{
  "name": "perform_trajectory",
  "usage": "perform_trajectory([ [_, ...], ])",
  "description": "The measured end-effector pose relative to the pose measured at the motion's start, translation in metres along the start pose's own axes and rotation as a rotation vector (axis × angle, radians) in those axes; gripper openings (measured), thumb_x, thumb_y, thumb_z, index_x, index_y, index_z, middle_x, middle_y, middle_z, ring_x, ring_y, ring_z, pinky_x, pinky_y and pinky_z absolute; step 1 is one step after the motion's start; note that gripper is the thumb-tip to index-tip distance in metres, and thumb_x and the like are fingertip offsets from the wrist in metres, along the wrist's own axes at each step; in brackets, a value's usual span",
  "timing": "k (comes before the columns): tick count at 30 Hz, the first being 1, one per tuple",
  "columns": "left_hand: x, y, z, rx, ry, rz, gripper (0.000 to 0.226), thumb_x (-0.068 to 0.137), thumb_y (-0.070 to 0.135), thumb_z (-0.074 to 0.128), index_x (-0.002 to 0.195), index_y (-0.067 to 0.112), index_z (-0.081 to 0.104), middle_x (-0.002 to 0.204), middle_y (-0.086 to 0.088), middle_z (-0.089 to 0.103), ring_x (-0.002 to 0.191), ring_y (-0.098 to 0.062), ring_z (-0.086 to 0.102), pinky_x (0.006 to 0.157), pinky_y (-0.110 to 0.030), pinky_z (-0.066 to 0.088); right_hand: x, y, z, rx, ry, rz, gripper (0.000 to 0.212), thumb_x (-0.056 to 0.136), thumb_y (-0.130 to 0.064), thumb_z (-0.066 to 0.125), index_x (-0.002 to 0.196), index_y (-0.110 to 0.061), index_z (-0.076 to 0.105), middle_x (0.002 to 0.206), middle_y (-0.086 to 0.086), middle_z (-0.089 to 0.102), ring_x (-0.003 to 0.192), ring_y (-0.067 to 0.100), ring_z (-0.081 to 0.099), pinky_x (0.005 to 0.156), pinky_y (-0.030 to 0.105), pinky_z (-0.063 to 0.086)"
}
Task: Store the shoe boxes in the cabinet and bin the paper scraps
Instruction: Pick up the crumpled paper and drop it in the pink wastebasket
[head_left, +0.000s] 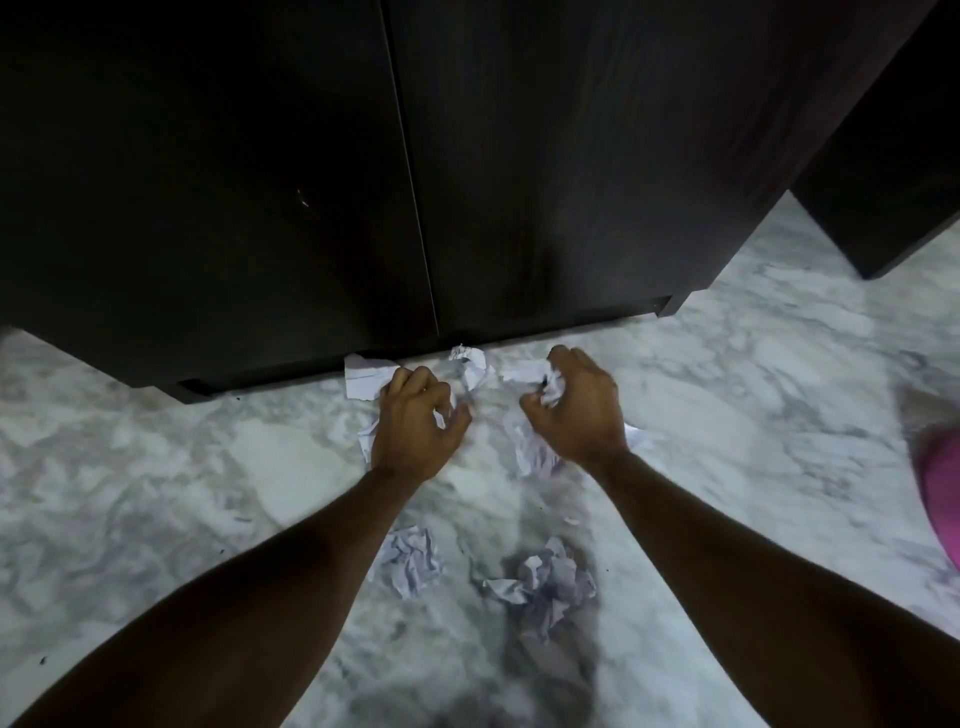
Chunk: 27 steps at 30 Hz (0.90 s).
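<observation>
Crumpled white paper scraps lie on the marble floor in front of the dark cabinet (311, 182), whose two doors are closed. My left hand (415, 421) is curled around a paper scrap (363, 382) near the cabinet's base. My right hand (582, 410) grips another crumpled scrap (553, 387). One loose scrap (470, 364) lies between the hands, and another (532, 447) sits just under my right hand. Two crumpled balls lie nearer me: one (413, 558) by my left forearm and one (550, 582) between my forearms. No shoe boxes or bin are visible.
The white-grey marble floor (182, 467) spreads all around. A second dark cabinet panel (893, 182) stands at the upper right. A pink object (940, 493) pokes in at the right edge.
</observation>
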<state>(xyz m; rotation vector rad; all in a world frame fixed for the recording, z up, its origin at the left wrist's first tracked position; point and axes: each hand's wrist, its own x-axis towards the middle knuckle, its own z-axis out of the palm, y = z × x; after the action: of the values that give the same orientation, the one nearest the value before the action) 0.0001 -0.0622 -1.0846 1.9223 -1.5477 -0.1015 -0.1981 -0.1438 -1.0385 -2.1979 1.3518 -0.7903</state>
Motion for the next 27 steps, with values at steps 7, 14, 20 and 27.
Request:
perform_trajectory([
  [7,-0.003,0.012,-0.01,-0.096,-0.113,-0.192,0.04,0.076,0.023,0.064,0.115,0.018,0.054,0.101,-0.004,0.058,0.097,-0.033,0.059,0.09,-0.045,0.048,-0.018,-0.043,-0.074,0.225,-0.037,0.013,0.035,0.071,-0.017,0.074,0.102,-0.015,0.058,0.078,-0.005,0.068,0.063,0.016,0.064,0.062,0.031,0.054],
  [14,-0.003,0.018,-0.01,-0.089,-0.045,0.038,0.067,0.074,0.009,0.065,0.14,0.02,0.059,0.128,-0.011,0.047,0.102,-0.03,0.061,0.082,-0.044,0.06,-0.131,-0.048,-0.066,-0.024,-0.173,-0.348,0.031,0.072,-0.023,0.068,0.1,-0.011,0.069,0.095,0.005,0.062,0.08,0.025,0.06,0.062,0.037,0.05],
  [20,0.02,0.037,0.005,0.183,-0.264,0.155,0.085,0.078,0.017,0.059,0.157,0.038,0.038,0.159,-0.004,0.035,0.112,-0.027,0.062,0.077,-0.041,0.058,-0.167,-0.017,-0.023,-0.192,-0.314,-0.383,0.039,0.087,-0.044,0.066,0.118,-0.021,0.064,0.123,0.009,0.059,0.111,0.029,0.054,0.082,0.042,0.047],
  [27,0.032,0.041,0.013,0.148,-0.263,0.064,0.042,0.084,0.039,0.058,0.12,0.017,0.066,0.12,-0.007,0.059,0.095,-0.03,0.066,0.076,-0.039,0.054,-0.167,-0.007,-0.006,-0.207,-0.308,-0.535,0.041,0.088,-0.06,0.063,0.107,-0.024,0.058,0.103,0.008,0.059,0.09,0.026,0.053,0.074,0.036,0.043],
])
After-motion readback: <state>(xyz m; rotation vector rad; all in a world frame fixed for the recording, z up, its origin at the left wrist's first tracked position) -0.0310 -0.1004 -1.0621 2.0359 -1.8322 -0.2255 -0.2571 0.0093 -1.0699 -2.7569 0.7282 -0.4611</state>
